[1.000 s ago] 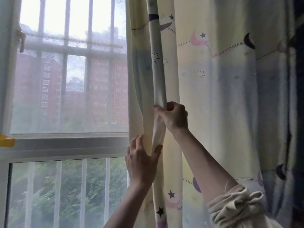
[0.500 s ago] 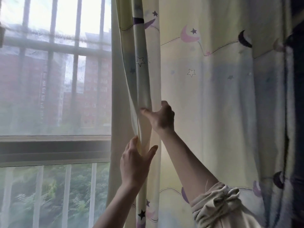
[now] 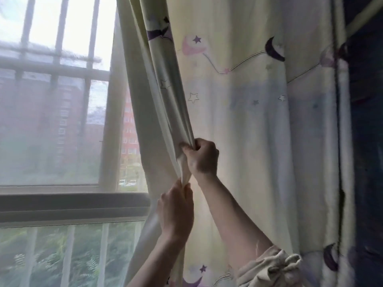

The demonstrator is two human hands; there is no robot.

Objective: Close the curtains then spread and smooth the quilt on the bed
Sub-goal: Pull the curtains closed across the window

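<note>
A pale yellow curtain point(image 3: 238, 121) printed with moons and stars hangs over the right part of the window. Its left edge is gathered into folds. My right hand point(image 3: 202, 157) is clenched on those folds at mid height. Just below it, my left hand point(image 3: 176, 212) grips the same gathered edge. A sheer white curtain point(image 3: 116, 112) hangs behind the yellow one, partly over the glass. The quilt and bed are out of view.
The window point(image 3: 51, 121) with metal bars fills the left side, with red buildings and trees outside. A grey window frame rail point(image 3: 72, 206) crosses at mid height. A dark blue surface point(image 3: 366, 141) borders the curtain on the right.
Both hands have closed tight on the curtain's edge, the left one moving up under the right. The fabric is now bunched and pulled slanting, and the view has shifted.
</note>
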